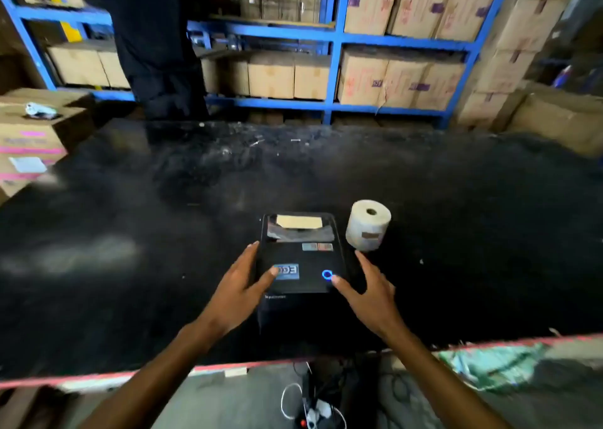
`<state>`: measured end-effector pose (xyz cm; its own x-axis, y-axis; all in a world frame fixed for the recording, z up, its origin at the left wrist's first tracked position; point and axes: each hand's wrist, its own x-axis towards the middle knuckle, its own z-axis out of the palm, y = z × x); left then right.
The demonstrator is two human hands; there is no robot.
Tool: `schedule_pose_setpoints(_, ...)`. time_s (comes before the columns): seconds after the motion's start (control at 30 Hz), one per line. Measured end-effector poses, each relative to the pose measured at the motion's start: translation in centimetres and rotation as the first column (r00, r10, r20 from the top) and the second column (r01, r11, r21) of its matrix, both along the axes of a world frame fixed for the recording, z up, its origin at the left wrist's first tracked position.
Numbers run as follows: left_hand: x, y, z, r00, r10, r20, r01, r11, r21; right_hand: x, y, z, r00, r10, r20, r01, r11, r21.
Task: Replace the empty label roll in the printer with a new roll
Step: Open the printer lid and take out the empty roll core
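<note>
A black label printer (301, 258) stands on the dark table, its lid down, a blue ring light glowing at its near right. A pale strip shows in the window at its far end. A full white label roll (368, 225) stands upright just right of the printer. My left hand (243, 290) rests with spread fingers on the printer's left side and top. My right hand (368, 290) is spread at the printer's right side, thumb near the blue light. Neither hand holds anything.
The black table (163, 232) has a red near edge. Cables and a power strip (313, 409) lie on the floor below. A person in dark clothes (156, 46) stands behind the table. Blue racks with cardboard boxes (391, 76) line the back; more boxes (29, 134) at left.
</note>
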<state>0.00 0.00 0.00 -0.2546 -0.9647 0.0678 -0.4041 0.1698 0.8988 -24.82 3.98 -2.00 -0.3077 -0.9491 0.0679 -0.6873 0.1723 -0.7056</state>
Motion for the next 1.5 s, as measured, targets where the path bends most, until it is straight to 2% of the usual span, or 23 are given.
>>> schedule_pose_setpoints(0.03,-0.2,0.1,-0.8,0.995,0.058,-0.086,-0.053,0.997,0.061,0.4,0.4,-0.8,0.990,-0.037,0.139,0.029,0.998,0.057)
schedule_pose_setpoints(0.1,-0.5,0.3,-1.9,0.976,0.165,-0.142,-0.133,0.968,0.212,1.4,0.7,-2.3,0.914,0.015,0.405,-0.024,1.000,0.017)
schedule_pose_setpoints(0.17,-0.8,0.7,-2.9,0.959,0.206,-0.192,-0.131,0.929,0.345,2.2,0.9,-3.2,0.836,0.034,0.548,-0.002,0.998,-0.058)
schedule_pose_setpoints(0.23,-1.3,0.9,-3.4,0.942,0.241,-0.233,-0.122,0.893,0.433,2.7,1.0,-3.7,0.792,0.011,0.610,0.041,0.997,-0.071)
schedule_pose_setpoints(0.4,-2.2,1.5,-4.0,0.932,0.256,-0.257,-0.110,0.875,0.471,4.0,1.5,-4.3,0.838,-0.057,0.543,0.147,0.981,-0.124)
schedule_pose_setpoints(0.53,-2.0,1.2,-4.1,0.929,0.270,-0.255,-0.124,0.873,0.472,4.0,1.2,-4.3,0.873,-0.069,0.484,0.165,0.973,-0.159)
schedule_pose_setpoints(0.87,-2.2,1.2,-4.5,0.925,0.283,-0.253,-0.128,0.859,0.495,3.8,1.0,-5.1,0.833,-0.124,0.539,0.249,0.954,-0.166)
schedule_pose_setpoints(1.1,-1.8,0.9,-4.9,0.912,0.323,-0.252,-0.156,0.843,0.514,2.9,0.9,-4.3,0.900,-0.104,0.424,0.208,0.956,-0.205)
schedule_pose_setpoints(1.2,-1.4,0.5,-5.0,0.886,0.312,-0.342,-0.101,0.851,0.515,2.4,-1.0,-1.7,0.914,-0.101,0.392,0.215,0.942,-0.259)
schedule_pose_setpoints(1.27,-1.3,0.2,-4.9,0.872,0.312,-0.376,-0.084,0.854,0.513,2.2,-3.8,1.1,0.893,-0.158,0.421,0.283,0.925,-0.254)
schedule_pose_setpoints(1.37,-0.7,-0.6,-5.2,0.877,0.325,-0.354,-0.096,0.841,0.533,2.1,-8.4,5.4,0.839,-0.260,0.478,0.387,0.903,-0.188)
schedule_pose_setpoints(1.5,0.4,-1.3,-4.5,0.899,0.314,-0.307,-0.103,0.830,0.548,2.0,-11.8,7.7,0.875,-0.260,0.409,0.371,0.903,-0.219)
